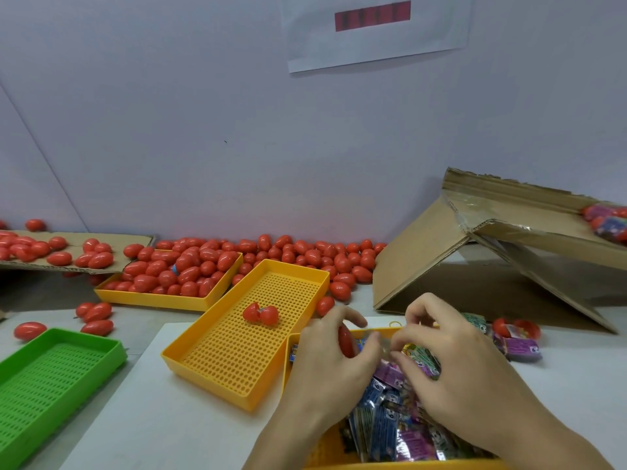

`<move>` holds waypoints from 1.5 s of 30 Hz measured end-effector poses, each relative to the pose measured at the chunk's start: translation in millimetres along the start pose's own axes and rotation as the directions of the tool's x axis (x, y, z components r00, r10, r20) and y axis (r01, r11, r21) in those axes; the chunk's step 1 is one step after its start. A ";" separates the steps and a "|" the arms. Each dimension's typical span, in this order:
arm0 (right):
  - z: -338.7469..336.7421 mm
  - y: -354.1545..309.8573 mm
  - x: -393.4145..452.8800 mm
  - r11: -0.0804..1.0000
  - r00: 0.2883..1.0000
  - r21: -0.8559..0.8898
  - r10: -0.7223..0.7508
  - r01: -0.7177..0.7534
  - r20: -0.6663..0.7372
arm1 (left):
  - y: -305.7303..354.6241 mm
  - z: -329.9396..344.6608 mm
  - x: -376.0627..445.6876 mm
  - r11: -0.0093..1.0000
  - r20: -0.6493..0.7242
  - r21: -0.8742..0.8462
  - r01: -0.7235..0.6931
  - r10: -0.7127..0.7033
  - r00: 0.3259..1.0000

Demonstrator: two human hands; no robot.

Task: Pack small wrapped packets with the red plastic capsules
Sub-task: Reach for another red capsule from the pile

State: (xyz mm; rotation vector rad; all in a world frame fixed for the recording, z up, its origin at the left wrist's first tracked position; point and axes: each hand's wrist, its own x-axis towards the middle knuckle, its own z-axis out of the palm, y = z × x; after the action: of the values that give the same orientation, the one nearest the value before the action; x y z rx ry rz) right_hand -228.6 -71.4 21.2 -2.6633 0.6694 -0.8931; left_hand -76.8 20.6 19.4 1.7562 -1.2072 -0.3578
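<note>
My left hand [334, 354] grips a red plastic capsule [346, 340] over the near yellow tray [288, 361], which holds several small wrapped packets [383, 418]. My right hand [451, 357] pinches a packet [420, 359] right next to the capsule. An opened red capsule [260, 313] lies in the middle yellow perforated tray [237, 354]. A third yellow tray [163, 298] at the back left is heaped with red capsules [179, 269].
Loose red capsules [305, 252] line the wall. A green perforated tray [44, 378] sits at the left. An open cardboard box [475, 252] with packets stands at the right, a cardboard flap [78, 245] with capsules at the far left. Packets and an open capsule [515, 334] lie beside my right hand.
</note>
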 end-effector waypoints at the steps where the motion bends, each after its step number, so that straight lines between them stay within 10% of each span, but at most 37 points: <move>1: -0.1 0.6 1.4 0.995 0.997 0.078 0.067 -0.064 -0.037 | 0.4 -0.8 -0.4 0.997 0.027 -0.060 0.042 -0.040 0.999; 10: -3.4 10.2 7.7 0.720 0.854 0.541 0.520 -0.435 -0.006 | 4.0 1.1 -0.3 0.992 0.103 -0.119 0.040 -0.028 0.994; 21: 2.4 5.8 8.7 0.518 0.809 0.717 0.578 -0.466 0.108 | 8.2 -3.1 0.8 0.943 0.067 -0.330 0.046 -0.025 0.997; 45: 0.1 -1.6 8.0 0.518 0.874 0.750 0.457 -0.412 0.165 | 4.0 1.8 1.5 0.938 0.036 -0.343 -0.060 0.077 0.996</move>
State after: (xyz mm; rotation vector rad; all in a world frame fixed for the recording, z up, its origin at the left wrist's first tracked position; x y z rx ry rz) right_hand -222.3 -73.9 25.8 -1.5921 0.7094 -0.8388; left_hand -79.6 18.1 22.2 1.4093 -1.1597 -0.5381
